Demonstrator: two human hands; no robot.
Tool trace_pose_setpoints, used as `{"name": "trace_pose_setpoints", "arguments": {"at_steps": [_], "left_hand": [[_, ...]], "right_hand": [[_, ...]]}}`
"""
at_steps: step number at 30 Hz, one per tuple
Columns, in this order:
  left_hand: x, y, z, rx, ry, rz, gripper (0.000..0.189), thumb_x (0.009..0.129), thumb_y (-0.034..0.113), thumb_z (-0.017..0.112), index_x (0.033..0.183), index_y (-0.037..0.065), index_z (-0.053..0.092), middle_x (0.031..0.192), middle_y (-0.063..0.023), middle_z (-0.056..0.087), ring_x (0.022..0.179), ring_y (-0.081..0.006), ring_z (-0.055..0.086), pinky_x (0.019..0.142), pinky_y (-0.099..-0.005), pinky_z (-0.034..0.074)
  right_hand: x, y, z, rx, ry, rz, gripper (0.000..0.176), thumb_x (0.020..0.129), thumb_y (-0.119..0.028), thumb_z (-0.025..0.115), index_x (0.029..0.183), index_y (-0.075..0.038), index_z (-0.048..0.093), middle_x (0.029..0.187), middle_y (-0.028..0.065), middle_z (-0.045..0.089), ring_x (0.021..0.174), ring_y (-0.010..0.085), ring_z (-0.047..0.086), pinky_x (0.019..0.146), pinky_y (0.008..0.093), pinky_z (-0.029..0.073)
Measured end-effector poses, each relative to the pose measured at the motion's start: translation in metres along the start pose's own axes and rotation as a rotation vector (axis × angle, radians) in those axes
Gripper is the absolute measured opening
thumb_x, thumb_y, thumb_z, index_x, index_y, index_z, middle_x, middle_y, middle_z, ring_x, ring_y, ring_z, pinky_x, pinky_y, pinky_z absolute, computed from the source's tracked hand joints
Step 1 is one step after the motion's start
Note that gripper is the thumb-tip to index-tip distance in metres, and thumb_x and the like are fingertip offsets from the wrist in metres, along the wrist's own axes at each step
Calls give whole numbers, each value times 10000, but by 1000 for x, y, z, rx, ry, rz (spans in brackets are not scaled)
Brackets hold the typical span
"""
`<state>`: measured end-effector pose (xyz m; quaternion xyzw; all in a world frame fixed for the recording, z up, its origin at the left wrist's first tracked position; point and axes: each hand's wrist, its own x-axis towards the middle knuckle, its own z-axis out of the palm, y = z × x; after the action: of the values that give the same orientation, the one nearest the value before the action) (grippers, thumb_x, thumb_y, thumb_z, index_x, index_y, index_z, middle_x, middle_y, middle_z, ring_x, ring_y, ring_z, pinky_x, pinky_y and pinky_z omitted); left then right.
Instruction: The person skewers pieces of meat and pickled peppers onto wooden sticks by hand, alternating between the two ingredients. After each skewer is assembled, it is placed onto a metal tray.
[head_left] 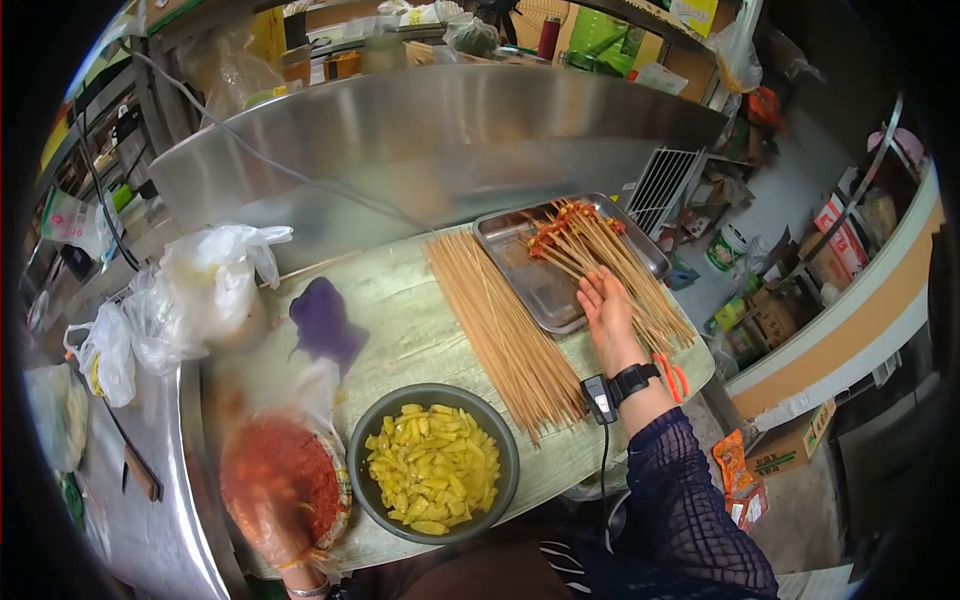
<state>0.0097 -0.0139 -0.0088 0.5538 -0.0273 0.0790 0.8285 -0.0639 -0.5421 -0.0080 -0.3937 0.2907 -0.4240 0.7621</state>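
My left hand (pixel 284 535), in a clear plastic glove, is at a bowl of red minced filling (pixel 285 470). Motion blur and the red mass hide its fingers. Beside it stands a dark round bowl (pixel 362 495) full of yellow-green pickled pepper pieces (pixel 430 465). My right hand (pixel 607 312) has its fingers stretched out beside the sticks of finished skewers (pixel 620 265), seemingly with nothing in it. Those skewers, tipped with red and yellow food, lie across a metal tray (pixel 510 250). Left of the tray lies a wide bundle of bare bamboo skewers (pixel 505 340).
A purple cloth-like piece (pixel 325 322) lies on the pale green tabletop (pixel 400 300). White plastic bags (pixel 215 285) stand at its left edge. Orange-handled scissors (pixel 672 375) sit near the right edge. A steel panel (pixel 420 130) rises behind; a knife (pixel 135 460) lies far left.
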Motion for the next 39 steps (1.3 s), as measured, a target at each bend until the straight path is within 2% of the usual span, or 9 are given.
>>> {"name": "trace_pose_setpoints", "arguments": {"at_steps": [2,3,6,7,11,15,21,30,39], "left_hand": [[1,0,-5,45,-3,-24,376,927,107,540,1279,4,457,1035,-112,586,752,-133,559,612,-226,475],[2,1,-4,46,-5,-47,375,927,105,539,1278,2,457,1038,-113,586,754,-135,561,615,-228,476],[10,-7,-22,-134,-16,-144,374,926,101,540,1276,-2,458,1046,-114,587,767,-141,567,628,-235,482],[11,-10,-25,-227,-20,-178,374,925,100,541,1275,-4,458,1049,-114,588,772,-143,570,633,-238,485],[6,-7,-19,-198,-46,-128,374,921,103,549,1267,-8,459,1060,-126,590,788,-145,577,644,-241,495],[4,1,-12,-47,-111,-60,374,917,106,556,1260,-9,462,1069,-137,592,794,-146,580,642,-239,498],[1,-1,-12,-27,-42,-59,406,910,94,559,1278,-31,440,1086,-147,595,796,-148,581,638,-239,500],[-3,1,-10,-21,15,-62,411,898,96,573,1268,-36,452,1076,-160,605,786,-177,609,628,-248,515],[-7,19,4,-16,-1,-139,412,902,112,567,1261,-54,451,1072,-156,610,791,-179,620,640,-259,513]], "right_hand": [[-7,-8,2,53,11,124,396,967,-276,465,1239,12,444,1144,161,582,941,170,583,781,303,497],[-11,-9,1,18,-80,192,334,947,-241,506,1167,11,512,1064,154,631,794,158,610,683,295,517],[-44,-11,21,-507,-391,242,261,913,-180,556,1083,17,573,960,111,669,629,153,595,566,295,517],[-51,-1,25,-610,-440,138,195,850,-133,619,944,37,634,879,126,681,560,180,598,498,309,499],[-77,13,56,-1446,-538,-497,296,761,-231,682,812,59,648,811,224,639,688,326,633,625,381,508],[-67,46,65,-1812,-519,-571,276,723,-249,693,740,21,642,690,191,628,686,369,613,664,440,498],[-56,40,70,-1751,-557,-372,200,714,-158,651,730,40,634,748,234,616,761,407,607,699,426,502],[-83,-17,83,-938,-679,139,98,848,-123,571,826,-29,580,637,32,586,514,89,562,463,227,455],[-187,-27,102,-442,-652,-89,100,922,-120,536,937,-21,537,788,60,613,631,115,614,570,223,504]]}}
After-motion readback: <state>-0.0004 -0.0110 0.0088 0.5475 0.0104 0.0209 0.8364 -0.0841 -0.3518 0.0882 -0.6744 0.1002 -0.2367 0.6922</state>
